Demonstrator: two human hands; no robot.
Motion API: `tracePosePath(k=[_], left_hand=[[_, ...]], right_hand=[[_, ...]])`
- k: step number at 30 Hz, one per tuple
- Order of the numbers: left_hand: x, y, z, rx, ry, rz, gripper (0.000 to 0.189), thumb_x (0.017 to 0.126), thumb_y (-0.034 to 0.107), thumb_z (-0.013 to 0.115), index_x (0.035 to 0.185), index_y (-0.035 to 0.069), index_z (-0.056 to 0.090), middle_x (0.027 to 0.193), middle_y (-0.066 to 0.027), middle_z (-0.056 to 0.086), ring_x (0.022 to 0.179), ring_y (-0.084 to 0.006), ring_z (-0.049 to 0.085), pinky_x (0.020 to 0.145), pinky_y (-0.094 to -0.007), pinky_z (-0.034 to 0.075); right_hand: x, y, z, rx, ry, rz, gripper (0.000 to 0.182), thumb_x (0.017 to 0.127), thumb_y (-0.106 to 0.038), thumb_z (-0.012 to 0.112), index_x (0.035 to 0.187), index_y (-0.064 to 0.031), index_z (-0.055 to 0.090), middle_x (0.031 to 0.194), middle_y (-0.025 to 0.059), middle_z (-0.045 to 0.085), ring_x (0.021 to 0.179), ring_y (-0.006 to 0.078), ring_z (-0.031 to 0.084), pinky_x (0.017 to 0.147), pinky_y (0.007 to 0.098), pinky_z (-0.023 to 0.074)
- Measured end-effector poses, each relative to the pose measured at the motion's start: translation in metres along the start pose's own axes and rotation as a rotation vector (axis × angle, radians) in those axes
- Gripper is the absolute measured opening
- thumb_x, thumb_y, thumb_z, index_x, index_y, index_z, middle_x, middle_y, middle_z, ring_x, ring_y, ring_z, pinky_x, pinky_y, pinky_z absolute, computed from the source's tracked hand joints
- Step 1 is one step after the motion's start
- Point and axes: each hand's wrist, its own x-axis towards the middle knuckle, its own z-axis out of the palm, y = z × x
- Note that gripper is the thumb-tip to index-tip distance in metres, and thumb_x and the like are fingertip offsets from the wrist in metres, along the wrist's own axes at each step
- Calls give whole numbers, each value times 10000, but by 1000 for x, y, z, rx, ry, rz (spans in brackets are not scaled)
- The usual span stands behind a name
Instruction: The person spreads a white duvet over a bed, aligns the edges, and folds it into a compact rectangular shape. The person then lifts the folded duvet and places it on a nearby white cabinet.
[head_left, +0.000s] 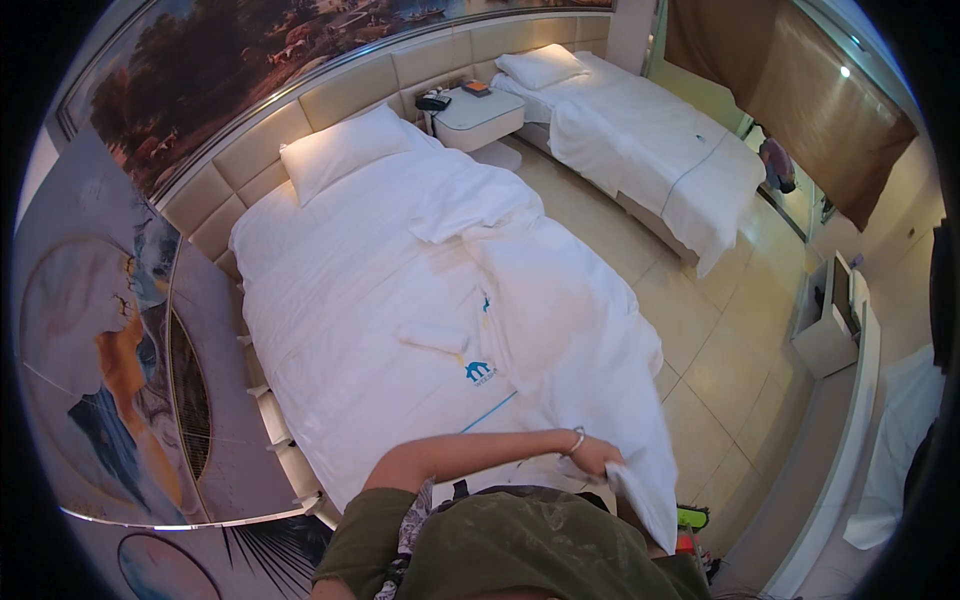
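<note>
My left hand (596, 454), with a bracelet on its wrist, reaches across in front of my body and grips the edge of a white duvet (577, 322) near the foot of the nearer bed. The duvet is rumpled along its right half and lies flatter on the left. It bears a blue house-shaped logo with writing and a thin blue line. A white pillow (345, 154) rests against the padded headboard (262, 154). My right hand is out of view. Below my left hand, a gathered part of the duvet hangs beside my green shirt.
Beyond a bedside table (480, 116) with a telephone (433, 101) stands a second bed (637, 127) with white bedding. Tiled floor (694, 360) runs between the beds and a white cabinet (825, 330). A green brush-like tool (691, 517) is near my right side. White cloth (892, 450) hangs at far right.
</note>
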Motion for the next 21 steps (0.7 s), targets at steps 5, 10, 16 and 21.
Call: tracePosePath(k=[5, 10, 16, 21], left_hand=[[-119, -56, -110, 599, 604, -306, 352, 701, 167, 625, 1017, 23, 571, 1053, -205, 571, 1033, -360, 515, 921, -428, 372], [-425, 170, -251, 1143, 1521, -857, 299, 766, 183, 583, 1011, 12, 573, 1017, -174, 590, 975, -312, 556, 860, -379, 429], [-670, 440, 100, 1636, 2295, -1203, 288, 780, 187, 567, 1007, 10, 574, 1013, -166, 595, 960, -307, 563, 844, -380, 441], [-654, 347, 314, 1260, 2683, -1462, 281, 792, 191, 555, 1004, 8, 574, 1010, -159, 598, 948, -303, 569, 830, -380, 452]], right_hand=[[99, 16, 67, -168, -131, 83, 437, 827, -281, 594, 1161, -15, 504, 1071, 86, 575, 881, 206, 576, 775, 330, 475], [175, -9, -30, -176, 260, 65, 366, 809, -221, 575, 1115, -20, 545, 964, 100, 610, 920, 235, 587, 809, 358, 469], [164, -53, 163, 137, -252, -30, 351, 845, -202, 511, 1136, -6, 493, 1116, 91, 568, 1086, 221, 509, 923, 390, 413], [150, -39, 277, -63, -639, 272, 382, 809, -158, 531, 1143, 22, 487, 1144, 100, 559, 1091, 234, 506, 967, 375, 377]])
